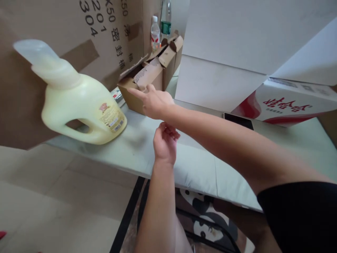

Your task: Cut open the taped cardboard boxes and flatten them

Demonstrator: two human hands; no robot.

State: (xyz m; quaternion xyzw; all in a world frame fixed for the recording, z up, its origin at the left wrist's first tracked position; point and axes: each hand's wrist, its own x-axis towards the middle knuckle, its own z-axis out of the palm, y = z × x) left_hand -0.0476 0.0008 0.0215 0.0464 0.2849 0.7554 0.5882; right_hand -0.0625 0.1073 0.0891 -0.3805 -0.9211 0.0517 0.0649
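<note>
My right hand [158,102] reaches in from the right, back up, its index finger stretched out to the left and the others bent. It is over the near end of an open cardboard box [134,98], and I cannot tell whether it touches it. Nothing shows in its fingers. Below the right wrist is my left hand [165,144], palm up, its fingers loosely curled and apart, with nothing seen in them. Left of both hands, a pale yellow jug [86,105] with a handle and a large cap stands on the light-coloured padded surface [195,158].
A big printed carton [110,38] stands behind the jug. Two plastic bottles, one with a white cap [155,31], one with a green label [166,26], stand behind the open box. White boxes [223,38] fill the right, beside a red-and-white carton [286,103] and a dark flat object [238,121].
</note>
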